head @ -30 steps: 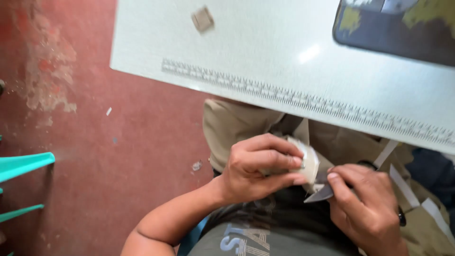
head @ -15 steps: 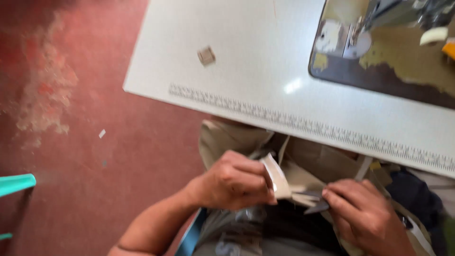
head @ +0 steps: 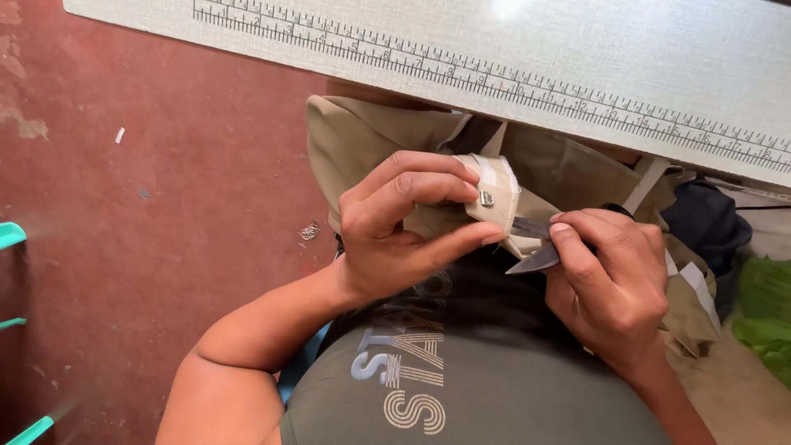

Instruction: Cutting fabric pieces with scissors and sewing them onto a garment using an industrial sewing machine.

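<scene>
My left hand (head: 404, 227) pinches a folded band of a khaki garment (head: 375, 136) that lies across my lap. A small metal hook (head: 487, 199) is fixed on the pale lining of that band. My right hand (head: 614, 284) holds small scissors (head: 531, 259), their grey blades pointing left at the lower edge of the band, just under my left thumb. The two hands are almost touching.
A white table (head: 577, 41) with a printed ruler strip (head: 494, 82) along its near edge runs above the lap. Red floor (head: 165, 206) with scraps lies left, with a teal plastic chair (head: 12, 239) at the far left. Dark blue cloth (head: 704, 222) and green cloth (head: 766, 313) sit right.
The view has tilted down and closer, so the sewing machine and the scrap on the table are out of sight. My hands stay together on the band with the scissors at its edge.
</scene>
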